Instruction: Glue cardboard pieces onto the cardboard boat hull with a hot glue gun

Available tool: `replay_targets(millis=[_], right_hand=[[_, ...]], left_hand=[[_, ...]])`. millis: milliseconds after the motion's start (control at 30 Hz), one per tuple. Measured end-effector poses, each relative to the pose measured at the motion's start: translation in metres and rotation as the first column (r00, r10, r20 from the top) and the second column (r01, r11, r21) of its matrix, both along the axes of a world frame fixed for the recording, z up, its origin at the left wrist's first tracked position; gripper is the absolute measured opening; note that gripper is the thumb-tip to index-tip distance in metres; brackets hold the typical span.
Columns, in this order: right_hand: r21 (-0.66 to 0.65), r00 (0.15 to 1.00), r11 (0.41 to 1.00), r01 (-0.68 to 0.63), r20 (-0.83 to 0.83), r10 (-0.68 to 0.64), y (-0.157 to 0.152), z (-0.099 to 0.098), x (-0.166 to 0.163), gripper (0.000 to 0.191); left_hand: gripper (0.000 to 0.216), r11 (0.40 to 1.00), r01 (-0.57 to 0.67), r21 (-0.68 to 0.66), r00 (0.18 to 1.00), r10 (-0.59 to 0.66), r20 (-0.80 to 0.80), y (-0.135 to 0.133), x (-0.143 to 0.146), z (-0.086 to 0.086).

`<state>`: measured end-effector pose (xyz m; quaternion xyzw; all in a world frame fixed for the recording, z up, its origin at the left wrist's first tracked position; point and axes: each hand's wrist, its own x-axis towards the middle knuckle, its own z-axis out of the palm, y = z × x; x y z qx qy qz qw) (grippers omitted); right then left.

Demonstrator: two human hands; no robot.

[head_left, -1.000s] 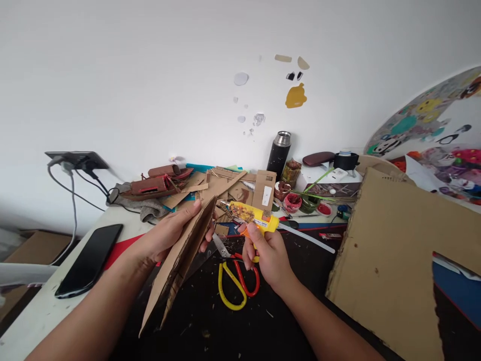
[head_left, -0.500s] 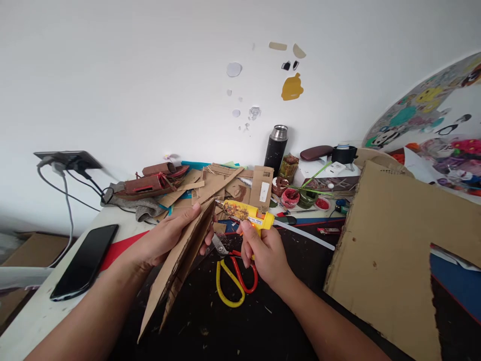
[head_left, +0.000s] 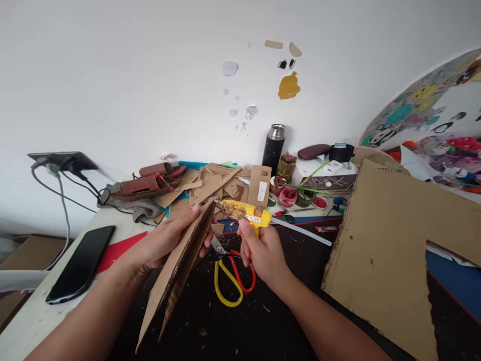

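My left hand (head_left: pixel 165 240) grips a folded brown cardboard piece (head_left: pixel 176 273), held edge-on and tilted over the dark desk. My right hand (head_left: pixel 263 253) is closed round the handle of a yellow glue gun (head_left: pixel 246 213). The gun's nozzle points left, close to the upper edge of the cardboard piece. A clear glue stick (head_left: pixel 302 231) juts out of the gun's back to the right. Scissors (head_left: pixel 229 276) with yellow and red handles lie on the desk just below both hands.
A large cardboard sheet (head_left: pixel 391 250) stands at the right. A black phone (head_left: pixel 80 263) lies at the left near cables and a wall socket (head_left: pixel 62 160). Cardboard scraps (head_left: pixel 210 183), a brown model boat (head_left: pixel 146 183), a black flask (head_left: pixel 273 146) and paint pots (head_left: pixel 289 196) crowd the back.
The view has shifted slightly, so everything sits a little further left and higher. Both hands keep their hold, and the glue gun's nozzle stays near the cardboard's edge.
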<state>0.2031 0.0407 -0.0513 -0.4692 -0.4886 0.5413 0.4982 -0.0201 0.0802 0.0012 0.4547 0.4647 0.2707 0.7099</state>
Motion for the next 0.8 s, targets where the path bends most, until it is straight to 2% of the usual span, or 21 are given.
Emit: replay_targets(millis=[400, 800], right_hand=[[0.005, 0.998, 1.0, 0.019, 0.052, -0.019, -0.0004, 0.0004, 0.0008, 0.072], [0.03, 0.997, 0.999, 0.018, 0.068, -0.02, -0.001, 0.0022, 0.0007, 0.074]], left_hand=[[0.064, 0.999, 0.031, -0.016, 0.999, -0.032, -0.024, 0.0004, -0.0012, -0.0031], [0.061, 0.999, 0.039, -0.017, 0.999, -0.039, 0.021, -0.0009, -0.0004, -0.0004]])
